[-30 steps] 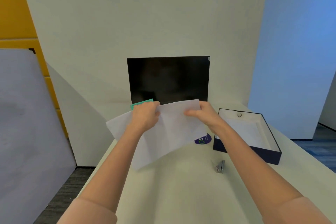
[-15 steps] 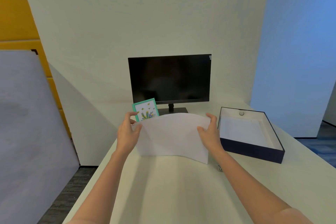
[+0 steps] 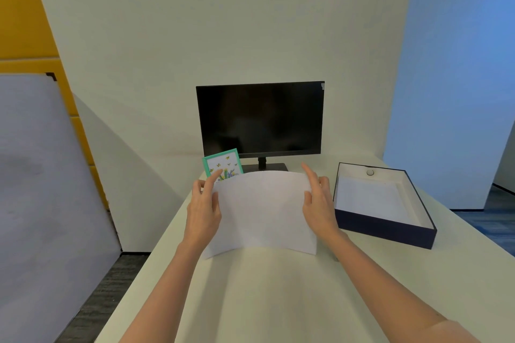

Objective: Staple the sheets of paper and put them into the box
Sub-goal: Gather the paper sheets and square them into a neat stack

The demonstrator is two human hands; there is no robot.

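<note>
A stack of white paper sheets stands on its lower edge on the cream table, bowed toward me. My left hand holds its left edge, thumb on the front and index finger raised. On the right edge my right hand holds it the same way, thumb in front and fingers behind. An open dark blue box with a white lining sits to the right of my right hand. Only a sliver of the small metal stapler shows beside my right forearm.
A black monitor on a stand is behind the sheets, with a green-framed card leaning at its left. A small round object lies in the box's far end. A grey board leans left of the table.
The sheets came down from a raised, tilted hold and now stand squared on the table. Both hands slid from the top edge to the side edges. My right forearm now covers the stapler.
</note>
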